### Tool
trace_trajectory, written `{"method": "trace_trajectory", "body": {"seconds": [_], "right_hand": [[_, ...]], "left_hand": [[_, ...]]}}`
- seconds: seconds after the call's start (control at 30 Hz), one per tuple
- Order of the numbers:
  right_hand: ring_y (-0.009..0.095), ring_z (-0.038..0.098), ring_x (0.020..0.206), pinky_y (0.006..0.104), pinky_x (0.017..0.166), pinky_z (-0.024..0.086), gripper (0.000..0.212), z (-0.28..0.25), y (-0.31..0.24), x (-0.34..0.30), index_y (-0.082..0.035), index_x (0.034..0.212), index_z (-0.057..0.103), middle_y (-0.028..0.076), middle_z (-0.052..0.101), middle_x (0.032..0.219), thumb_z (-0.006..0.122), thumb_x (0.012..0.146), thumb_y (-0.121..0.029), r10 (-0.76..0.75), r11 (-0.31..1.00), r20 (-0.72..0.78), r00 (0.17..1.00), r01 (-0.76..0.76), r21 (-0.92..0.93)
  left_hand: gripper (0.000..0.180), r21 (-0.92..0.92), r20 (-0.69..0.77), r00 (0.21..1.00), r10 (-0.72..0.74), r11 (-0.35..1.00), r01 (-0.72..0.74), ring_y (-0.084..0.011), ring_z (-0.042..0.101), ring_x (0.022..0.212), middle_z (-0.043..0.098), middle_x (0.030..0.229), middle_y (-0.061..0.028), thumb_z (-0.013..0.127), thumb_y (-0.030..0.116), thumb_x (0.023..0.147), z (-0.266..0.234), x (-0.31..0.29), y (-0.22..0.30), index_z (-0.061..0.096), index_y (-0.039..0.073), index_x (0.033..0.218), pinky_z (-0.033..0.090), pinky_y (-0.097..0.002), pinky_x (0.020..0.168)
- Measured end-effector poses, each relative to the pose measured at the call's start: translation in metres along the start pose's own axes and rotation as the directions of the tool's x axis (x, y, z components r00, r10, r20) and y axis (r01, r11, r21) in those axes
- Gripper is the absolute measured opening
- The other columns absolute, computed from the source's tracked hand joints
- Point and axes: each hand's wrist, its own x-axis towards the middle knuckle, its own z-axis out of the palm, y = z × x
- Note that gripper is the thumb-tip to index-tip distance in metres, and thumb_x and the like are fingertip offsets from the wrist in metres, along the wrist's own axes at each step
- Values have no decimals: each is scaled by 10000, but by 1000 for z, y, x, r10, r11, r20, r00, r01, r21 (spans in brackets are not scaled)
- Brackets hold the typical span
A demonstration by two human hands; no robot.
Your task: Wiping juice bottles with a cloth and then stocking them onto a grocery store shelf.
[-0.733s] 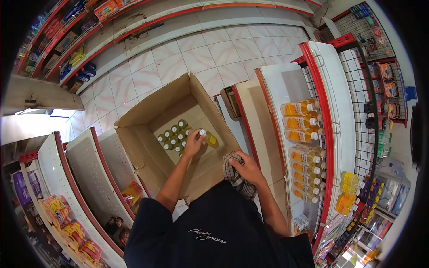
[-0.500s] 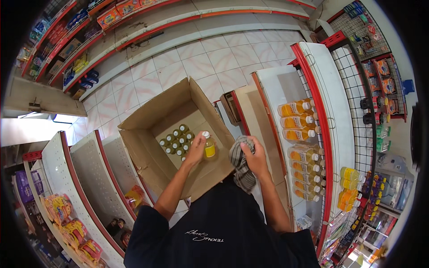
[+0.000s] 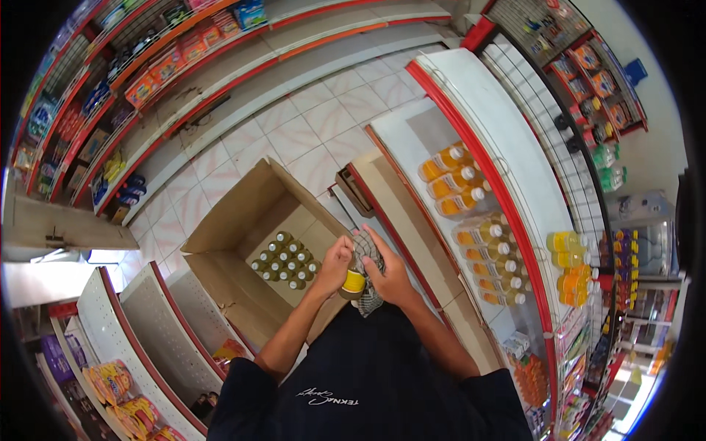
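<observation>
My left hand point(image 3: 334, 266) is closed round the upper part of a small bottle with a yellow label point(image 3: 354, 283). The bottle is tilted in front of my chest, its cap hidden by my fingers. A grey checked cloth point(image 3: 368, 300) is bunched in my right hand point(image 3: 388, 278) and touches the bottle's side. Both hands are above the near right edge of an open cardboard box point(image 3: 220, 283). Inside it, several similar bottles with pale caps point(image 3: 285, 259) stand grouped upright on the bottom.
To the right, a red-edged white shelf point(image 3: 507, 136) carries orange drink bottles point(image 3: 454, 181) and several more bottles below them point(image 3: 489, 257). Perforated shelves point(image 3: 103, 309) with snack packets point(image 3: 121, 393) stand at the left. Tiled floor point(image 3: 294, 132) lies beyond the box, before long shelves point(image 3: 316, 44).
My left hand has lifted the bottle out from over the box toward my right hand. The cloth, formerly apart, now meets the bottle. The whole view has shifted slightly.
</observation>
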Motion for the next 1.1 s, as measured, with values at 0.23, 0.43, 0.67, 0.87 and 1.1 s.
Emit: {"method": "trace_trajectory", "body": {"seconds": [0.23, 0.43, 0.67, 0.87, 1.1], "right_hand": [[145, 670, 845, 288, 778, 521, 340, -55, -17, -27, 16, 1139, 618, 115, 705, 927, 707, 832, -100, 45, 999, -200, 979, -41, 24], [119, 631, 787, 274, 738, 506, 259, -106, -17, -69, 3, 1059, 636, 96, 686, 873, 697, 829, -99, 42, 998, -517, 855, -13, 58], [103, 580, 743, 278, 692, 479, 125, -166, 1, -126, -9, 941, 588, 69, 610, 779, 636, 889, -112, 121, 981, -719, 685, 30, 193], [112, 555, 981, 261, 839, 458, 309, -199, 3, -179, -30, 1095, 503, 76, 596, 1059, 698, 855, -17, 50, 851, -887, 459, 445, 278], [140, 574, 991, 277, 900, 459, 255, -205, 0, -238, 14, 1145, 601, 81, 620, 1095, 636, 895, -21, -135, 982, -987, 84, 146, -121]], "left_hand": [[298, 152, 122, 985, -125, 983, 106, -89, 388, 855, 414, 923, -7, 437, 381, 1045, 84, 5, 84, 366, 104, 1129, 365, -247, 783], [503, 241, 427, 873, -235, 960, 141, -114, 518, 833, 543, 969, -60, 589, 126, 962, 146, 0, 105, 262, 101, 1343, 450, -269, 723], [737, 512, 515, 843, -157, 845, -155, -177, 552, 1052, 565, 1143, -127, 843, 260, 770, 216, -6, 71, 361, 27, 1276, 460, -344, 927], [701, 326, 733, 670, -113, 924, -201, -166, 525, 1050, 509, 1169, -100, 782, 376, 830, 277, -5, 52, 381, 19, 1280, 445, -325, 911], [475, 186, 841, 541, -21, 950, -252, -167, 514, 1035, 524, 1116, -100, 560, 241, 981, 350, -21, 35, 359, -8, 1332, 418, -313, 929]]}}
